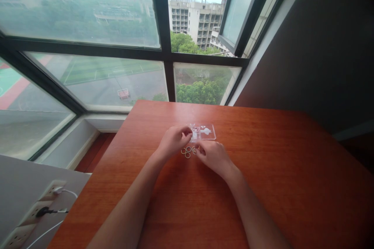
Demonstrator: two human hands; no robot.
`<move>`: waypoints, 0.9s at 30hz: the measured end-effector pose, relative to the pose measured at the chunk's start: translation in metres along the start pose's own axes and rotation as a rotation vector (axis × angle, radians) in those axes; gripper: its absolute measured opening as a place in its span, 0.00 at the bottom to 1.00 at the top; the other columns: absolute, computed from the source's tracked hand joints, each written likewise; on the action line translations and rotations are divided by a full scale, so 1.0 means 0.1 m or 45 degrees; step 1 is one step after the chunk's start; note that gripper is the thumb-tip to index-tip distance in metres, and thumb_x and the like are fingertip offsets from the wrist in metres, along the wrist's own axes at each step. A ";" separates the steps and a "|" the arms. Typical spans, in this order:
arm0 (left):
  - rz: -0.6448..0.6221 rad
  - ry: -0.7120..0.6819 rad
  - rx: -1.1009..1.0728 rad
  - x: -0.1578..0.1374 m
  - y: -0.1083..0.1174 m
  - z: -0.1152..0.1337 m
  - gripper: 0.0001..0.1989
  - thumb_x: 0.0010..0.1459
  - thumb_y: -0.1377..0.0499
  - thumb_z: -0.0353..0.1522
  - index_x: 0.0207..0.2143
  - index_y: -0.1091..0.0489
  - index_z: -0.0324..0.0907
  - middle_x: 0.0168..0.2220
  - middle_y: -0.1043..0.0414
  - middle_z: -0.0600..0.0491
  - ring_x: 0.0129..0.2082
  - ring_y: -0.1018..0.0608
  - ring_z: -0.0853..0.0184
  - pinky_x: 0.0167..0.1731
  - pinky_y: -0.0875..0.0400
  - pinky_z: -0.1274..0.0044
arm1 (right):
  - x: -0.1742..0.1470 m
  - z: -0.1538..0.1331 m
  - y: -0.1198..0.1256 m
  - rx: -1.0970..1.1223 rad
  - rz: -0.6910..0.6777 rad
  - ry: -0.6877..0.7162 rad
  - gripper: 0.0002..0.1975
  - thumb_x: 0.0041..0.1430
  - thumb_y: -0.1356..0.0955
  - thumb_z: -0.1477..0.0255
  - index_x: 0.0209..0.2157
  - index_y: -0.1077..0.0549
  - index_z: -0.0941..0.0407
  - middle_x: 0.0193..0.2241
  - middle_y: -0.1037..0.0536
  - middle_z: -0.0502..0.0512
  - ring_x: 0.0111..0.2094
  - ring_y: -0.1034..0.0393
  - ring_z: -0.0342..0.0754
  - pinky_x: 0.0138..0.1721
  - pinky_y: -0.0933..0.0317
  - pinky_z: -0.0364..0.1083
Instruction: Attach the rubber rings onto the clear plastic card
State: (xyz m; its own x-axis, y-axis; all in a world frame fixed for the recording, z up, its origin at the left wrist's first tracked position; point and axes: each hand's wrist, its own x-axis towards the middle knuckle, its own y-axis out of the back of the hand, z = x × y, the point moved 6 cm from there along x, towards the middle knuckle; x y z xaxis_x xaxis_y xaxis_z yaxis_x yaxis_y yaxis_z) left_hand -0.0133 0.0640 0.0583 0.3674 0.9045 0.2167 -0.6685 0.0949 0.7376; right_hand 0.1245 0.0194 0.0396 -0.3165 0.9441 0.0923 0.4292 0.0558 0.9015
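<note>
A small clear plastic box lies on the wooden table, its transparent lid folded open to the right with a pale printed shape on it. My left hand is closed at the box's left side, thumb and fingers against its edge. Just in front of the box, several small pale rings lie in a loose cluster. My right hand bends down from the right with its fingertips pinched at the rightmost ring, which they partly cover. Small items inside the box are too fine to make out.
The reddish-brown table reaches up to a large window with dark frames. One pane stands open at the upper right. At the lower left, wall sockets hold a white and a black plug with cables.
</note>
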 end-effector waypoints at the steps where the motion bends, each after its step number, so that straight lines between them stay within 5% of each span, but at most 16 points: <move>1: -0.025 -0.005 -0.045 0.00 -0.02 0.02 0.07 0.56 0.45 0.31 0.29 0.27 0.40 0.28 0.26 0.54 0.26 0.30 0.71 0.27 0.39 0.81 | 0.00 0.02 0.03 0.002 0.049 -0.014 0.05 0.58 0.34 0.72 0.34 0.25 0.51 0.27 0.22 0.48 0.28 0.31 0.43 0.29 0.52 0.41; 7: -0.186 -0.023 -0.233 -0.01 -0.13 0.11 0.09 0.56 0.44 0.32 0.31 0.25 0.39 0.28 0.25 0.53 0.26 0.30 0.72 0.25 0.39 0.82 | -0.01 0.14 0.11 0.027 0.311 -0.091 0.05 0.59 0.34 0.69 0.33 0.26 0.52 0.24 0.24 0.48 0.27 0.32 0.43 0.29 0.50 0.41; 14: -0.197 -0.029 -0.200 -0.02 -0.17 0.10 0.07 0.55 0.43 0.31 0.30 0.25 0.39 0.25 0.26 0.54 0.25 0.30 0.72 0.25 0.39 0.82 | -0.02 0.16 0.09 0.042 0.372 -0.090 0.05 0.59 0.34 0.70 0.34 0.26 0.52 0.24 0.24 0.49 0.26 0.32 0.43 0.30 0.49 0.40; 22: -0.056 -0.009 -0.033 0.00 -0.06 0.05 0.06 0.54 0.44 0.30 0.28 0.27 0.40 0.28 0.25 0.53 0.26 0.29 0.71 0.26 0.39 0.81 | -0.01 0.15 0.09 0.045 0.331 -0.077 0.06 0.60 0.35 0.70 0.35 0.26 0.52 0.25 0.24 0.48 0.27 0.32 0.44 0.30 0.49 0.41; 27: 0.035 0.078 0.103 0.00 0.06 -0.11 0.06 0.53 0.44 0.31 0.28 0.27 0.41 0.29 0.24 0.53 0.28 0.27 0.69 0.28 0.39 0.80 | 0.01 0.05 0.01 0.022 0.137 -0.018 0.06 0.61 0.35 0.70 0.37 0.25 0.51 0.29 0.21 0.48 0.30 0.29 0.44 0.30 0.48 0.41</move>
State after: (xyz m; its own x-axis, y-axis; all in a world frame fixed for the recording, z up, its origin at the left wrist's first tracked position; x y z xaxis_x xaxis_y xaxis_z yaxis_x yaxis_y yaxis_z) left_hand -0.0251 0.0692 0.0557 0.3076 0.9304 0.1994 -0.6225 0.0383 0.7817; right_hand 0.1290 0.0219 0.0382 -0.2563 0.9493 0.1820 0.4749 -0.0403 0.8791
